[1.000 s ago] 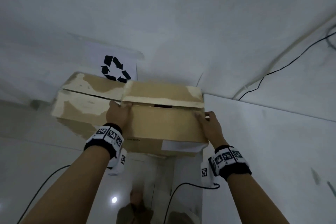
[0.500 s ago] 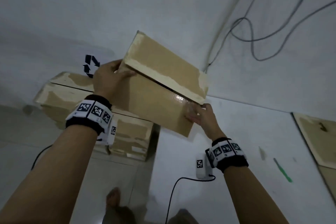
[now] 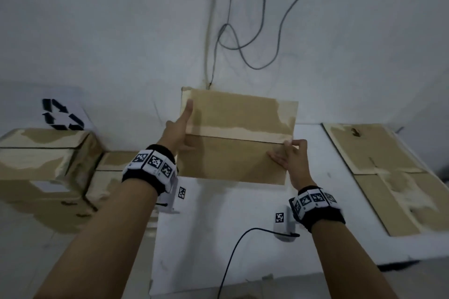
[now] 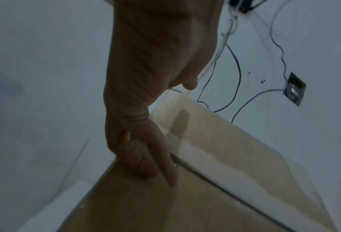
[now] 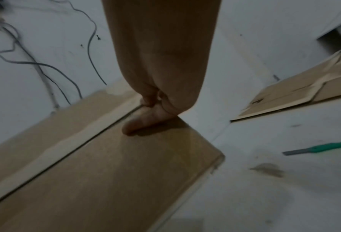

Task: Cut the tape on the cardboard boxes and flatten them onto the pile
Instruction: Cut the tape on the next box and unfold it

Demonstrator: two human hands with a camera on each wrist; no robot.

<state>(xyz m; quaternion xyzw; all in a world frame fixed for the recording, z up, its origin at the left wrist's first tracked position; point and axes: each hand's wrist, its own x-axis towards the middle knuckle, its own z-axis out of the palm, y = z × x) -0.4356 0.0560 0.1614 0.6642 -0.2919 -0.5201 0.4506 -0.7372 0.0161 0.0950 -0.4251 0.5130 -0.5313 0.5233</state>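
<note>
I hold a brown cardboard box (image 3: 233,153) in the air over the white table (image 3: 230,238), its taped flap seam facing me. My left hand (image 3: 179,128) presses the box's left end with straight fingers (image 4: 165,169) laid on the face, thumb raised off it. My right hand (image 3: 289,155) grips the right end at the seam, one digit (image 5: 143,122) flat on the face and the others curled at the edge. A pile of flattened cardboard (image 3: 384,177) lies on the table's right side.
Two more closed boxes (image 3: 43,165) stand stacked at the left under a recycling sign (image 3: 60,114). A green-handled cutter (image 5: 324,147) lies on the table right of the held box. Loose cables (image 3: 243,31) hang on the wall behind.
The box has left the stack on the left and moved right, over the table. It went from tilted to level, and both hands kept hold of its ends.
</note>
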